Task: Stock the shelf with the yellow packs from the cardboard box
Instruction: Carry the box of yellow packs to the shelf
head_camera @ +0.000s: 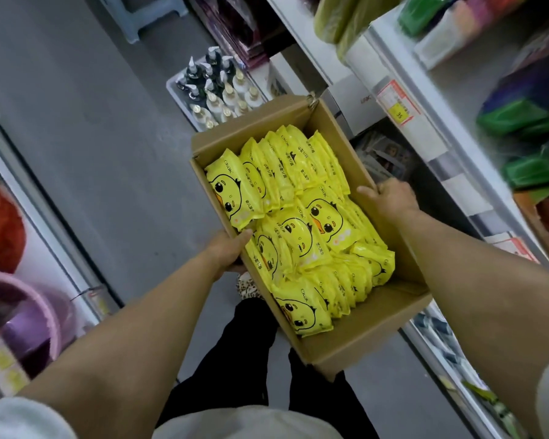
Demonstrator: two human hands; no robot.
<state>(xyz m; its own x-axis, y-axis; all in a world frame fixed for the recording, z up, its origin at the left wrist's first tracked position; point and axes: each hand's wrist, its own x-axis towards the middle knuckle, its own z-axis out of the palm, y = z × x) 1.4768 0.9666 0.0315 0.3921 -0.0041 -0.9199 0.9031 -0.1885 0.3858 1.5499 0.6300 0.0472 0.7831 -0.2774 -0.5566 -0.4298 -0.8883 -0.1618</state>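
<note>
Two hands carry the open cardboard box (362,331) of yellow packs (298,223) alongside the shelf (425,122).
The left hand (227,251) and right hand (390,199) each clamp an opposite side wall, fingers (381,186) curled round the rim, judged to keep the load level and clear of the floor (108,137). All packs sit inside the box, between the two sets of fingers. The shelf stands just beyond the right fingers, with no yellow pack seen on it. Stocking is judged not yet begun.

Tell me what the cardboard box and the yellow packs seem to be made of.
The cardboard box: brown cardboard, matt, going by its plain dull walls and creased edges. The yellow packs: probably thin plastic film, glossy, going by the sheen, crinkles and printed duck faces.
</note>
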